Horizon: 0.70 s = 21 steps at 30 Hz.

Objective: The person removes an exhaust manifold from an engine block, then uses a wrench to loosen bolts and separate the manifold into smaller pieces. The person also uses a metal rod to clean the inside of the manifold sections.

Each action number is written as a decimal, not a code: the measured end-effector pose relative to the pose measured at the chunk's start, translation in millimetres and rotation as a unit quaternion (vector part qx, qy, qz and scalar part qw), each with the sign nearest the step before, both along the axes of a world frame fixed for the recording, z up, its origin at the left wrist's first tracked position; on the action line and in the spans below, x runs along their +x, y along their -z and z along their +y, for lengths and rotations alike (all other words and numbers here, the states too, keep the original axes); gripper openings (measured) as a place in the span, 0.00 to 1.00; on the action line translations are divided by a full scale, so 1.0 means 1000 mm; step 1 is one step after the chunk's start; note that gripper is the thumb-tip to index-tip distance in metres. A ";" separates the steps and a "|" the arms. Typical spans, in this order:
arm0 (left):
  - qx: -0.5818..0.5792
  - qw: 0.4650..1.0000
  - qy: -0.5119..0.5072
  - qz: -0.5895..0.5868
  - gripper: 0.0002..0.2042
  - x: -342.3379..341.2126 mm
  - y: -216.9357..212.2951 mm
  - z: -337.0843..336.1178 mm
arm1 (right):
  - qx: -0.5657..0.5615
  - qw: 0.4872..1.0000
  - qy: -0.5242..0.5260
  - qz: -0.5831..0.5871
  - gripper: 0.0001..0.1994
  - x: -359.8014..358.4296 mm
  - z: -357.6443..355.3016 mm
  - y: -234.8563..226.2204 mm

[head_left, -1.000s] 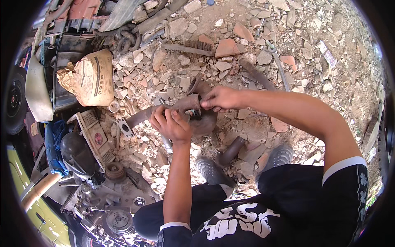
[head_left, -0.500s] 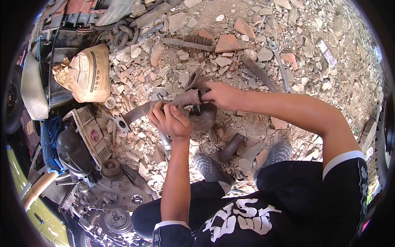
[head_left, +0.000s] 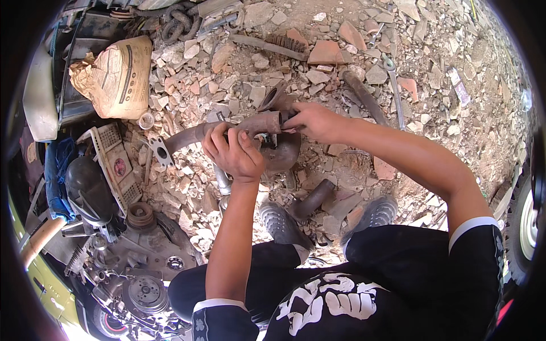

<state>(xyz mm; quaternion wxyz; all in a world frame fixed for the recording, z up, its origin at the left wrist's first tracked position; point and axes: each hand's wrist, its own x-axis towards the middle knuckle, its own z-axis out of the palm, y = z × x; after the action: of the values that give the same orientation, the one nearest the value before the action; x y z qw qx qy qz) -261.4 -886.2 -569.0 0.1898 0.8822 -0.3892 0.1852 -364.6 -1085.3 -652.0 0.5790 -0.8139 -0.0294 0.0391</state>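
Observation:
A rusty, bent exhaust pipe (head_left: 190, 137) lies across the middle, with a flat two-hole flange (head_left: 161, 151) at its left end. My left hand (head_left: 236, 154) wraps round this pipe near its right part. At the pipe's open right end, my right hand (head_left: 314, 121) has its fingers pinched together against the rim; what they hold, if anything, is hidden. Beneath and beside both hands sit a thick curved pipe section (head_left: 282, 157) and a rusty flared piece (head_left: 273, 96). How these parts join cannot be made out.
Broken rubble covers the ground. Between my shoes lies a short bent pipe (head_left: 314, 200). Farther off are a wire brush (head_left: 282, 45), a wrench (head_left: 394, 91) and a straight rusty pipe (head_left: 364, 98). To the left are a paper sack (head_left: 122, 79), a plastic basket (head_left: 114, 165) and an engine (head_left: 151, 290).
The view has shifted a little, so the surroundings sit differently. My left hand keeps its grip on the exhaust pipe, and my right hand stays at its open end with fingers slightly repositioned.

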 end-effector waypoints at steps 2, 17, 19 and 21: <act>0.011 1.000 -0.007 0.001 0.17 -0.001 -0.001 0.000 | -0.129 0.990 -0.010 -0.055 0.12 0.005 -0.002 -0.008; 0.001 1.000 0.003 -0.011 0.20 -0.001 0.002 -0.003 | 0.268 0.932 0.000 0.243 0.12 -0.001 0.002 -0.010; 0.002 1.000 -0.002 -0.023 0.20 -0.001 0.003 -0.003 | 0.024 0.999 -0.031 0.035 0.16 0.002 0.002 0.005; 0.004 1.000 -0.006 -0.027 0.19 0.000 0.004 -0.003 | -0.105 0.991 0.003 -0.077 0.22 -0.007 0.009 0.001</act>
<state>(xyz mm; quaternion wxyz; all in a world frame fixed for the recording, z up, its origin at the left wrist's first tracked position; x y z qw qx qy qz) -261.6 -889.5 -572.8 0.1751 0.8797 -0.3898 0.2087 -372.1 -1076.6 -653.3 0.4864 -0.8709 -0.0671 -0.0230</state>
